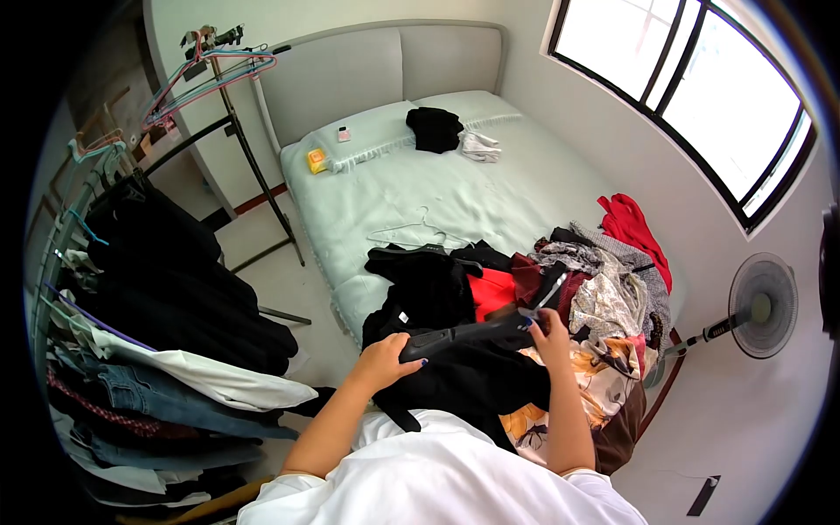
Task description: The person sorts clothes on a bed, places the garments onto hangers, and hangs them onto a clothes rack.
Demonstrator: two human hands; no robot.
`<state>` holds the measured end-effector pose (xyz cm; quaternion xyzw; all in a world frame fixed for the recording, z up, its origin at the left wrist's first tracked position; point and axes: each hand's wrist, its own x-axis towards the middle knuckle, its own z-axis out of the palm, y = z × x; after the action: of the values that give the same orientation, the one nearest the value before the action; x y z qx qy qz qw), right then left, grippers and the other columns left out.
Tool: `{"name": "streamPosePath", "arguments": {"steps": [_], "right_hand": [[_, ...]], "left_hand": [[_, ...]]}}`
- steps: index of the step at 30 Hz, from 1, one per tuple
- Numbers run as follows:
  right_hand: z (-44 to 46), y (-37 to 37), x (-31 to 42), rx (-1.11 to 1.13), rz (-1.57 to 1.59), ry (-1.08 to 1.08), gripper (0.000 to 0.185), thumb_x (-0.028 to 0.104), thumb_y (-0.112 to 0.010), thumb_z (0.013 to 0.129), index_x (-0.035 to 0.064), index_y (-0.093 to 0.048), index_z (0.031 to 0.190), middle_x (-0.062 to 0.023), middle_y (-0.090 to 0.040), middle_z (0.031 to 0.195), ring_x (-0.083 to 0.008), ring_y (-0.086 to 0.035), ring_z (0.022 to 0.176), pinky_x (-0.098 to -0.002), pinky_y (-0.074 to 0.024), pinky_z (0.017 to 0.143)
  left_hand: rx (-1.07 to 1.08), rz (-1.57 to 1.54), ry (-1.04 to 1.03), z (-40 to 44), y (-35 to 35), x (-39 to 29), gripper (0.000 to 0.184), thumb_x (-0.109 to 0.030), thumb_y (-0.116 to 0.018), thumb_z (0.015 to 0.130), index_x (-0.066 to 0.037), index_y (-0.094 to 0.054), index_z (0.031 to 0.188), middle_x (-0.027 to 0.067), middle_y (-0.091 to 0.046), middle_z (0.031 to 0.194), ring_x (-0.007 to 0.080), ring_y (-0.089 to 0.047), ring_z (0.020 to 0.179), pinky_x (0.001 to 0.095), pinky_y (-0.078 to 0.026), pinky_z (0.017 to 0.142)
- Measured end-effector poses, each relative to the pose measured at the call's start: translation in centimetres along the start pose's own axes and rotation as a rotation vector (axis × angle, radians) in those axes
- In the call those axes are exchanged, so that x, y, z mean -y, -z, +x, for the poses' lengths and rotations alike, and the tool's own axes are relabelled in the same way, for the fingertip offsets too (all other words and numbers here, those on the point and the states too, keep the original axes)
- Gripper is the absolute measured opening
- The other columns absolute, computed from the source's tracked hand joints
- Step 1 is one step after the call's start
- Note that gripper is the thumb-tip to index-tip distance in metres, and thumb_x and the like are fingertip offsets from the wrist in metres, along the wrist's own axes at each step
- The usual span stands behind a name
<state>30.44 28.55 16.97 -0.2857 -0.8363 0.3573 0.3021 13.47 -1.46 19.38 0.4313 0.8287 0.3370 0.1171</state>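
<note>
The left hand (385,360) and right hand (550,336) grasped a black item (465,336). Clothes (477,376) lay beneath, at the near edge of the bed (455,192).

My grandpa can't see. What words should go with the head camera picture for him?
A person's left hand and right hand hold something long and black over heaped clothes on a pale green bed. More clothes hang at the left; a fan and a window are at the right.

The person wears a loose white short-sleeved top (437,481) and dark blue polish on the nails.
</note>
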Motion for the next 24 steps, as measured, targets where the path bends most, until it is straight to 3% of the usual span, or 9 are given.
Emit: {"name": "streamPosePath", "arguments": {"steps": [1,2,4,10,12,14,15,20,24], "right_hand": [[-0.6,-0.6,0.2,-0.040,-0.046,-0.036,0.032,0.019,-0.067,0.075,0.0004,-0.055,0.098,-0.0144,-0.060,0.092,-0.0285,-0.058,0.087,-0.0356,-0.0443,0.077],[-1.3,-1.0,0.7,-0.202,-0.246,0.120,0.031,0.018,-0.067,0.072,0.0001,-0.055,0.095,-0.0140,-0.059,0.091,-0.0319,-0.055,0.087,-0.0374,-0.0428,0.078],[-2.6,-1.6,2.5,-0.228,-0.184,0.222,0.031,0.016,-0.068,0.069,0.0014,-0.056,0.094,-0.0140,-0.059,0.093,-0.0329,-0.054,0.088,-0.0390,-0.0415,0.079],[-5.0,-4.4,9.9,0.190,-0.270,0.595,0.043,0.032,-0.071,0.065,0.0047,-0.057,0.095,-0.0088,-0.056,0.106,-0.0269,-0.050,0.102,-0.0426,-0.0340,0.089],[-4.1,-5.2,9.5,0.179,-0.250,0.595,0.047,0.034,-0.072,0.063,0.0057,-0.057,0.098,-0.0082,-0.057,0.099,-0.0257,-0.052,0.097,-0.0400,-0.0365,0.086],[-3.0,-5.3,9.0,0.506,-0.270,0.557,0.049,0.035,-0.072,0.061,0.0072,-0.057,0.099,-0.0077,-0.058,0.091,-0.0247,-0.054,0.090,-0.0373,-0.0395,0.082],[-2.5,-5.4,8.8,0.485,-0.245,0.611,0.048,0.035,-0.073,0.060,0.0081,-0.058,0.097,-0.0080,-0.057,0.083,-0.0257,-0.056,0.082,-0.0358,-0.0425,0.075],[-0.4,-3.9,8.7,0.463,-0.267,0.551,0.045,0.036,-0.074,0.058,0.0061,-0.057,0.086,-0.0092,-0.057,0.078,-0.0283,-0.056,0.078,-0.0371,-0.0438,0.070],[0.7,-3.3,8.3,0.388,-0.297,0.517,0.044,0.035,-0.074,0.059,0.0053,-0.055,0.085,-0.0093,-0.057,0.078,-0.0281,-0.056,0.079,-0.0378,-0.0432,0.070]], "left_hand": [[0.014,0.043,-0.007,0.1,-0.1,0.0,0.051,-0.042,-0.064,0.072,-0.002,-0.051,0.100,0.0160,-0.058,0.095,0.0337,-0.057,0.084,0.0391,-0.047,0.073],[0.026,0.086,-0.014,0.2,-0.3,0.0,0.049,-0.042,-0.063,0.073,-0.001,-0.051,0.096,0.0163,-0.058,0.092,0.0343,-0.057,0.082,0.0397,-0.047,0.070],[0.018,0.094,-0.018,0.5,-0.6,0.2,0.048,-0.042,-0.063,0.072,-0.001,-0.051,0.093,0.0160,-0.058,0.089,0.0344,-0.057,0.079,0.0401,-0.047,0.068],[0.006,0.074,-0.140,0.9,-0.8,-1.4,0.046,-0.042,-0.064,0.071,-0.001,-0.051,0.087,0.0154,-0.058,0.082,0.0339,-0.058,0.074,0.0404,-0.047,0.063],[0.043,0.052,-0.181,0.9,-0.9,-2.2,0.046,-0.042,-0.064,0.071,-0.001,-0.051,0.086,0.0152,-0.058,0.082,0.0335,-0.058,0.073,0.0402,-0.047,0.063],[0.081,-0.028,-0.141,0.7,-0.9,-2.8,0.048,-0.041,-0.067,0.068,-0.001,-0.053,0.091,0.0148,-0.059,0.084,0.0318,-0.058,0.075,0.0381,-0.047,0.065],[0.086,-0.028,-0.143,0.6,-0.9,-2.8,0.048,-0.041,-0.067,0.068,-0.001,-0.053,0.091,0.0148,-0.059,0.084,0.0318,-0.058,0.075,0.0381,-0.047,0.065],[0.105,-0.239,-0.023,0.5,0.5,-2.3,0.055,-0.031,-0.076,0.061,-0.005,-0.054,0.104,0.0139,-0.059,0.090,0.0286,-0.058,0.084,0.0333,-0.047,0.073],[0.182,-0.059,-0.099,-0.1,0.6,-0.5,0.040,-0.013,-0.069,0.066,-0.005,-0.054,0.102,0.0132,-0.057,0.087,0.0305,-0.057,0.084,0.0351,-0.047,0.074]]}}
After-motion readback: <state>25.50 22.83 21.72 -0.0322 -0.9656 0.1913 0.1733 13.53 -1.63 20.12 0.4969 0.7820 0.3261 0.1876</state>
